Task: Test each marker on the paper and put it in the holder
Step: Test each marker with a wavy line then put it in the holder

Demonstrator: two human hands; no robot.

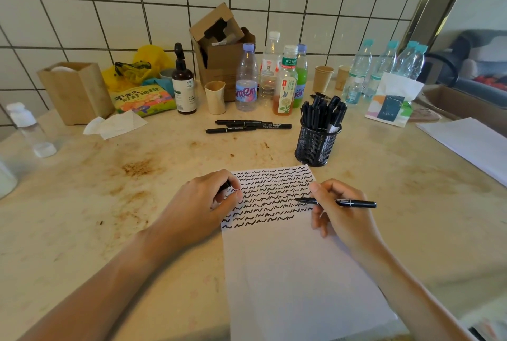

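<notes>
A white sheet of paper (296, 272) lies in front of me, its top third covered with rows of black squiggles. My right hand (343, 214) grips an uncapped black marker (354, 203) with its tip pointing left over the squiggles. My left hand (203, 206) rests on the paper's left edge and pinches a small black cap (228, 184) between its fingers. A black mesh holder (315, 145) stands just beyond the paper, filled with several black markers. Three loose black markers (247, 125) lie on the table further back.
Bottles (285, 80), paper cups (215, 96), an open cardboard box (219, 47) and a wooden box (74, 91) line the tiled wall. Water bottles and a tissue pack (392, 102) stand at the right. More white paper (472, 143) lies at the far right; a crumpled tissue (115, 125) at the left.
</notes>
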